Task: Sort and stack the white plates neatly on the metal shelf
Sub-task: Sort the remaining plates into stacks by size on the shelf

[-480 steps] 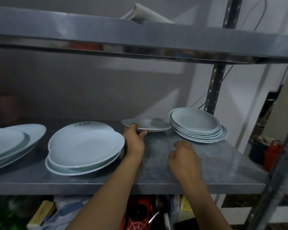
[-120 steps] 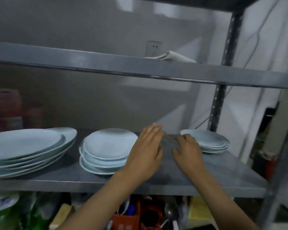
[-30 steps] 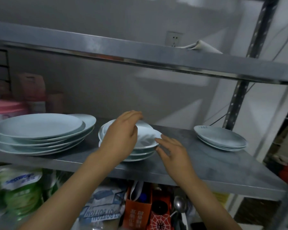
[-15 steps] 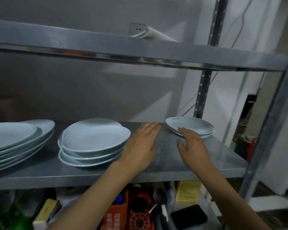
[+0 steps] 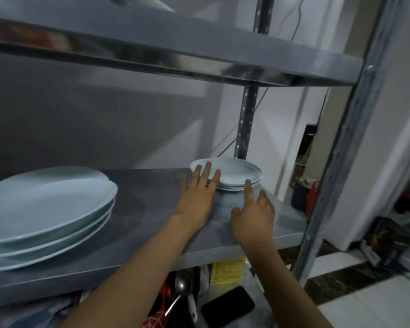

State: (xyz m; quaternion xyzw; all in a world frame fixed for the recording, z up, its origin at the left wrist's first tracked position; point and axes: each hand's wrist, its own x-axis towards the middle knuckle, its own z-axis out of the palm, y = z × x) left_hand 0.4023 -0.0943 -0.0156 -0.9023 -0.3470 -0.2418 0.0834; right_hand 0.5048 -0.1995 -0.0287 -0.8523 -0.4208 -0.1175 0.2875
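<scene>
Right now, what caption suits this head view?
Both hands, left hand and right hand, reach open toward small plate stack on metal shelf.

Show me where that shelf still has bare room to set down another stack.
Bare steel runs between the large plate stack and the small plate stack, under the left hand. The right front corner by the right hand is narrower. The shelf is crowded at its left end.
</scene>
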